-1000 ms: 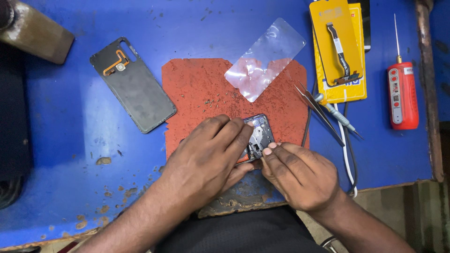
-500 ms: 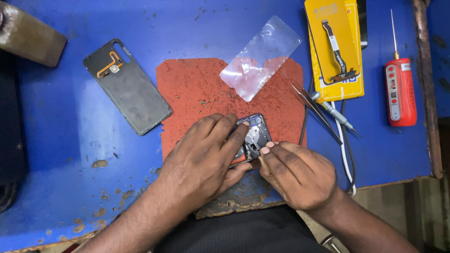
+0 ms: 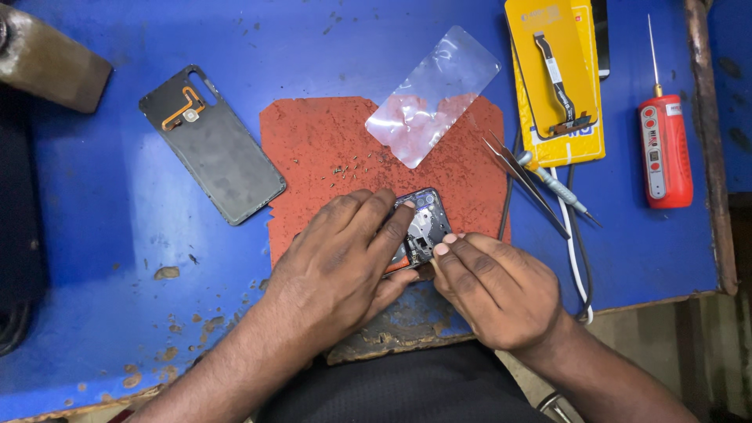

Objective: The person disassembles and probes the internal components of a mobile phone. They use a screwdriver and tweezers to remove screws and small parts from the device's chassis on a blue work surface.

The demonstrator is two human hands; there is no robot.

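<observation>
Left hand [image 3: 341,262] pins opened phone [image 3: 421,227] flat on red mat [image 3: 329,149] — right hand [image 3: 497,290] fingertips pinch its edge, steadying.

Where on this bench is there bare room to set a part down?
Bare blue tabletop lies above the red work mat, between the dark phone back cover and the clear plastic film. More lies left of the left hand, below the cover. The right side is crowded: tweezers, yellow parts card, red pen-shaped tool.
</observation>
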